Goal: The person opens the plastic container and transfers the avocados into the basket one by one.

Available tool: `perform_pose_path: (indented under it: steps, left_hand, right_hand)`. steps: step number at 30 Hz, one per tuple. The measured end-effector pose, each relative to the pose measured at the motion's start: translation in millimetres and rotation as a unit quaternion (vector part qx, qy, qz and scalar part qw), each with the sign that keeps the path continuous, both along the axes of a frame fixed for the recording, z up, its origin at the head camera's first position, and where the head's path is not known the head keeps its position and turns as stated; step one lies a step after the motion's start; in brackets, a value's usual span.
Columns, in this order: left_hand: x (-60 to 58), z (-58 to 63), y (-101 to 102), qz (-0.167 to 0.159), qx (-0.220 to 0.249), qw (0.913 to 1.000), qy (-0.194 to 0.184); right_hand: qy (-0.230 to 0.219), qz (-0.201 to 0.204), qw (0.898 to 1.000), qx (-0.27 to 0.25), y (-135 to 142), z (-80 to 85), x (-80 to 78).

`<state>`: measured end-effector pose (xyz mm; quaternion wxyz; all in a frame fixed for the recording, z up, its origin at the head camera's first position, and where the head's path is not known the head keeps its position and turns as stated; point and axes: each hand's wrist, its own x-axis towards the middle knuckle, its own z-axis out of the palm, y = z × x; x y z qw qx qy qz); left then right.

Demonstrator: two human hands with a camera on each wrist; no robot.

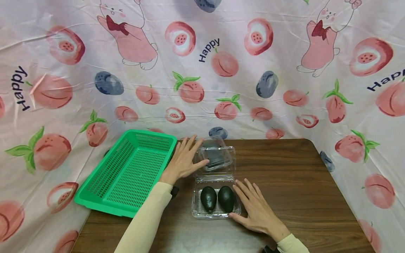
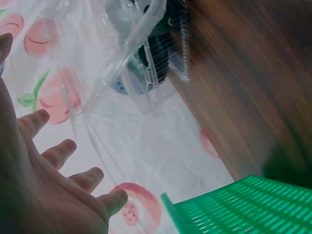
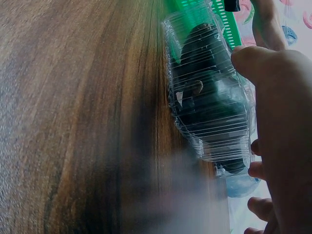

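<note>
left hand (image 1: 181,160): spread wide, empty, beside the lid (image 1: 218,165). right hand (image 1: 254,207): spread, empty, at right of the box (image 1: 197,207). box: on the tabletop (image 1: 275,168); likely light, flimsy, slick; take by the rim (image 1: 210,215). two avocados (image 1: 208,199) inside: probably firm, weightier.

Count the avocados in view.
2 clearly visible, side by side in the open box: the left avocado and the right avocado, nearer the right hand. The lid blurs what lies behind it, so others may be hidden.
</note>
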<state>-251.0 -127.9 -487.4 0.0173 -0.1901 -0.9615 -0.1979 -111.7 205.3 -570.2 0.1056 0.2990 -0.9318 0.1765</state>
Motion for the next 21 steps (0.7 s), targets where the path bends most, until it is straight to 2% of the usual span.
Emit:
perform_pose_path:
  steps: [8,21]
  left_hand:
    - [13.4,7.3,2,-0.019,-0.007,0.9995,0.026]
    - [35.4,5.2,3,-0.034,-0.029,0.9968,0.067]
  right_hand:
    - [0.005,-0.002,1.000,-0.002,-1,-0.3,-0.4]
    - [-0.003,-0.004,1.000,-0.003,-1,0.4,1.0]
